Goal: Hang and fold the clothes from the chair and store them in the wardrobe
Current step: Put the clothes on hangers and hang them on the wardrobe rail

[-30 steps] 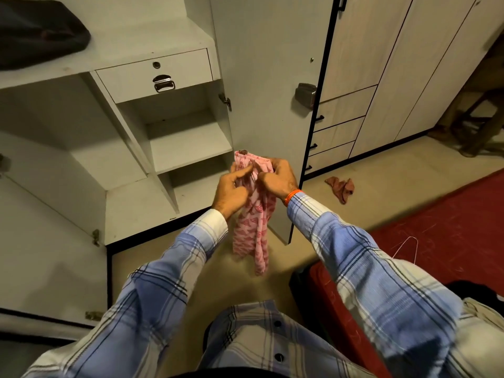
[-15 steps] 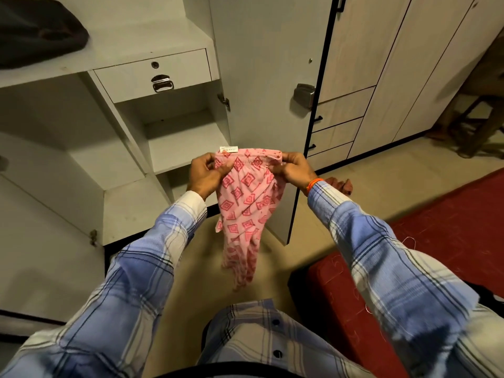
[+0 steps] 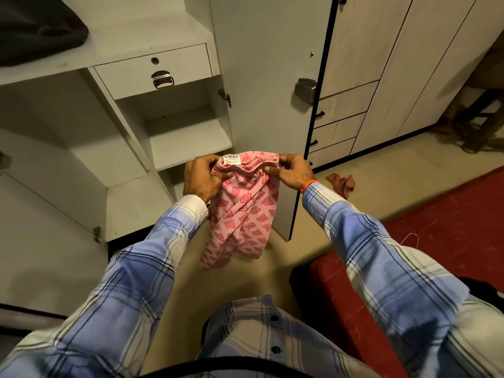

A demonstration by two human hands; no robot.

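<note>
Open wardrobe (image 3: pixel 174 143) fills 9 to 12 o'clock, shelves bare, dark garment (image 3: pixel 41 28) on the top shelf at 11. Red bed (image 3: pixel 450 227) at 4 o'clock. Both arms reach forward, sleeves plaid. Left hand (image 3: pixel 203 177) and right hand (image 3: pixel 293 171) each pinch the top edge of the pink patterned cloth (image 3: pixel 245 211), held between them at centre, rest hanging free above the floor. Small reddish cloth (image 3: pixel 341 182) lies on the floor at 2 o'clock.

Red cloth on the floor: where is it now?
In the head view, the red cloth lies right of the right hand, near the wardrobe drawers.
</note>
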